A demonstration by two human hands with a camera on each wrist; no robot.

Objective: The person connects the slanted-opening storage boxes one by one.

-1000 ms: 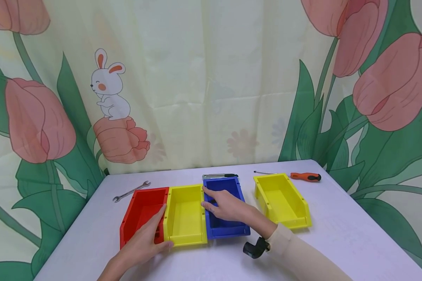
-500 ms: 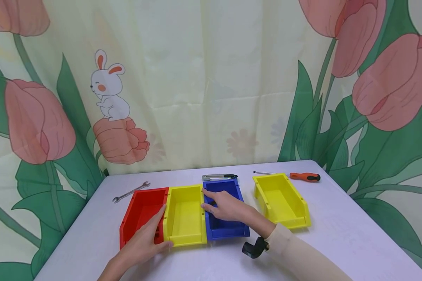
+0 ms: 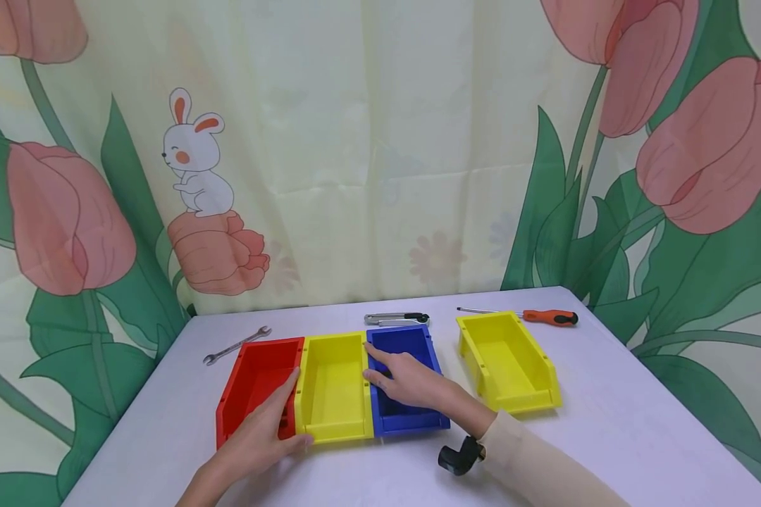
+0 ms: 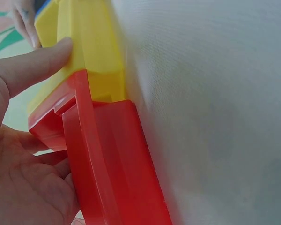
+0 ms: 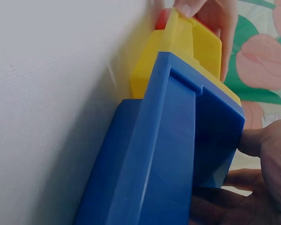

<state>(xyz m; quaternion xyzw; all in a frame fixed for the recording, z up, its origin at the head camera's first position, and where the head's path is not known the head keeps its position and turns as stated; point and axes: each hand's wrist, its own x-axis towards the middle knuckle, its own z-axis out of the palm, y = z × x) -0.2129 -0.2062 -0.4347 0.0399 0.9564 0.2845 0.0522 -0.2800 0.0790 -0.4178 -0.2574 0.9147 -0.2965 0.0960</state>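
A red bin (image 3: 260,377), a yellow bin (image 3: 335,387) and a blue bin (image 3: 412,420) stand side by side. My left hand (image 3: 256,438) reaches into the red bin and holds the wall next to the yellow bin; its thumb (image 4: 51,61) lies on the yellow bin's front, as the left wrist view shows. Across the blue bin comes my right hand (image 3: 409,380), index finger and thumb at the wall shared with the yellow bin. Its other fingers are inside the blue bin, partly hidden. In the right wrist view, the blue bin's front (image 5: 150,154) is near flush with the yellow one.
A second yellow bin (image 3: 510,362) stands apart on the right, with an orange-handled screwdriver (image 3: 548,318) behind it. A grey and black tool (image 3: 396,319) lies behind the blue bin. An open-end wrench (image 3: 236,346) lies at back left on the white table (image 3: 628,422).
The blue bin has slid slightly toward me, and more of the grey and black tool behind it shows. My right hand has shifted slightly with it; my left hand has stayed put.
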